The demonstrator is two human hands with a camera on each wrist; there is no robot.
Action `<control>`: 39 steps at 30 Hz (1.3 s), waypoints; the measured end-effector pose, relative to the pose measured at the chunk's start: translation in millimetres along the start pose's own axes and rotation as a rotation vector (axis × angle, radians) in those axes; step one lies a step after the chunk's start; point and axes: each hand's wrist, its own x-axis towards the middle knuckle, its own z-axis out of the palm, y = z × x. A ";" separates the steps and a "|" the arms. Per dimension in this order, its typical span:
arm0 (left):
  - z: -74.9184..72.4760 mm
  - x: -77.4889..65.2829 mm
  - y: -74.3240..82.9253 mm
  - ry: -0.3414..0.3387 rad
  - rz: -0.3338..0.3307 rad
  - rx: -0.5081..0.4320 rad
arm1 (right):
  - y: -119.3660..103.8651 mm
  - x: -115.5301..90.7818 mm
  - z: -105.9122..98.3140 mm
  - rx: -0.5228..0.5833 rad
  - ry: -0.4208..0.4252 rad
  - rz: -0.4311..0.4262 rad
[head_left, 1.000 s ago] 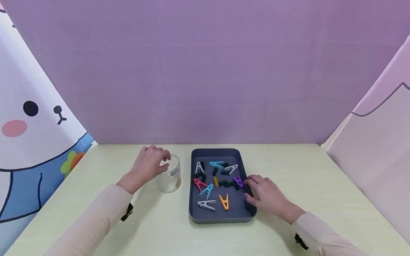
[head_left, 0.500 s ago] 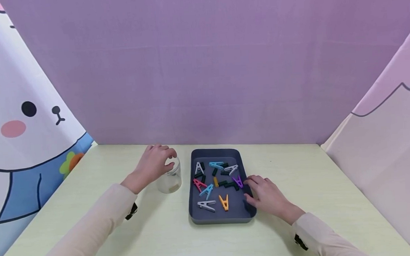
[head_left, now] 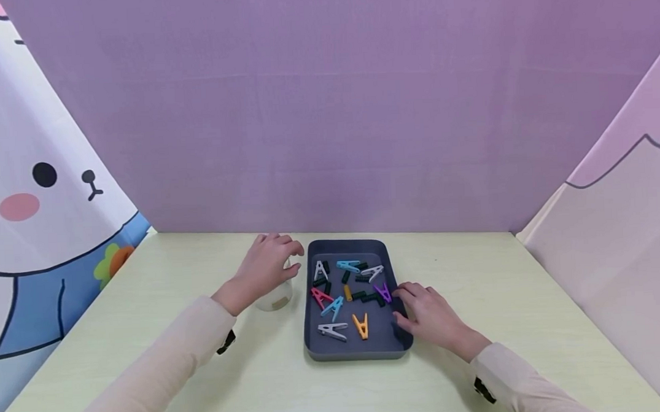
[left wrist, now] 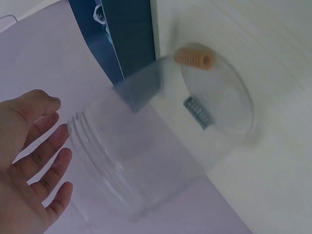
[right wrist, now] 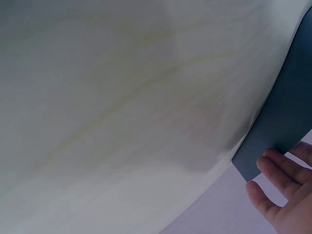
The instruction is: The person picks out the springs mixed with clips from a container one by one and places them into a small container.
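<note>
A clear jar [head_left: 273,300] stands on the pale table just left of a dark blue tray [head_left: 345,245]. My left hand [head_left: 268,264] is over the jar's mouth with fingers loosely bent and hides its upper part. In the left wrist view the fingers [left wrist: 44,161] lie spread beside the jar [left wrist: 161,141] rim, gripping nothing. A small orange piece [left wrist: 195,57] and a grey spring [left wrist: 197,111] lie on the jar's bottom. My right hand [head_left: 425,312] rests flat on the tray's right rim, near a purple clothespin [head_left: 383,291].
The tray holds several clothespins, among them an orange one [head_left: 360,325], a white one [head_left: 332,330] and a red one [head_left: 320,295], plus dark green spring pieces [head_left: 367,296]. Purple backdrop panels close the table's far side and right; a cartoon curtain hangs at the left.
My left hand has slid rightward from the jar's left side to over its top. The jar, the tray and my right hand have stayed put.
</note>
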 end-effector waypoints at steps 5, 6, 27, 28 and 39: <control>6.2 3.2 12.6 -0.053 0.003 0.012 | -0.1 -0.5 0.2 0.000 0.011 -0.006; 7.7 3.4 14.8 -0.062 0.008 0.012 | -0.1 -0.6 0.1 0.000 0.013 -0.007; 56.2 13.2 43.1 -0.249 0.092 0.054 | 1.4 -1.3 1.9 0.018 0.012 0.007; 58.1 13.9 44.1 -0.256 0.094 0.050 | 1.3 -1.3 1.8 0.019 0.009 0.007; 74.6 25.9 50.7 -0.264 0.109 0.035 | 1.6 -1.1 1.0 0.022 -0.004 0.008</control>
